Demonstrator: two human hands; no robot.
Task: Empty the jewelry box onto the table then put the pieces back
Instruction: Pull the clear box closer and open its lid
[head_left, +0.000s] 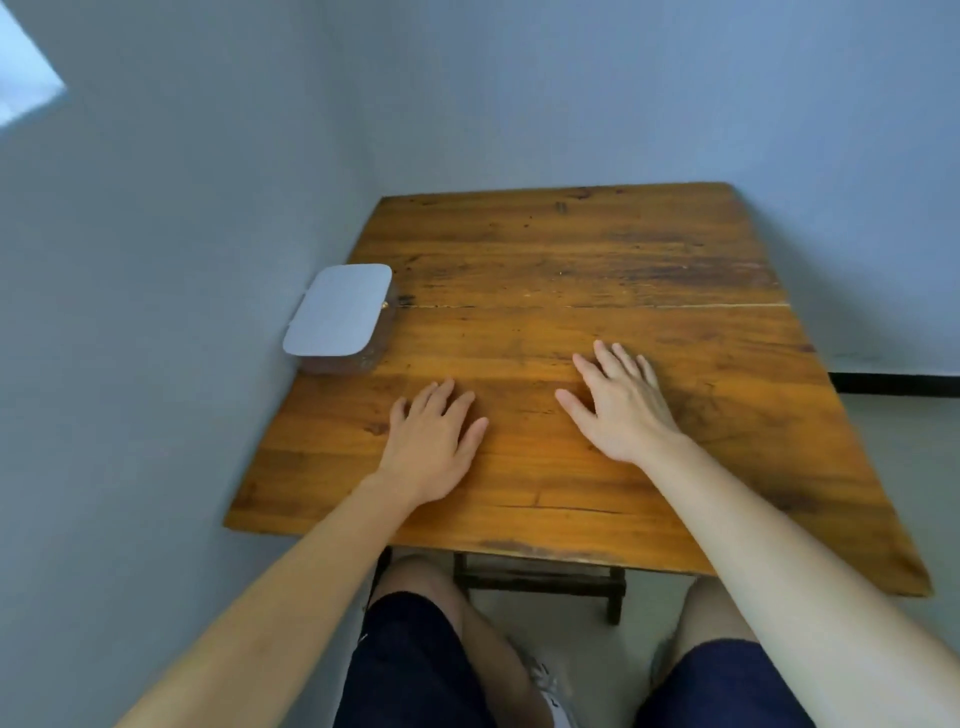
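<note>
Left hand (434, 441) lies flat, palm down, on the wooden counter (597, 270), fingers spread and holding nothing. Right hand (621, 402) lies likewise flat and palm down, fingers spread and empty, a little farther from the near edge than the left; the two hands are apart, with bare wood between them. Both forearms reach in over the near edge of the counter.

Box (340, 317) stands at the left edge of the counter, beyond and to the left of the left hand and not touched by either hand. Its pale lid is shut, with a small tab on the side toward the wall (156, 312); the lower body looks clear, but its contents cannot be made out. A small gold-coloured speck shows at the lid's right rim.

The counter's left edge runs along the grey-blue wall. Below the near edge appear the person's knees, dark shorts (415, 665) and a dark stool frame (540, 579).
</note>
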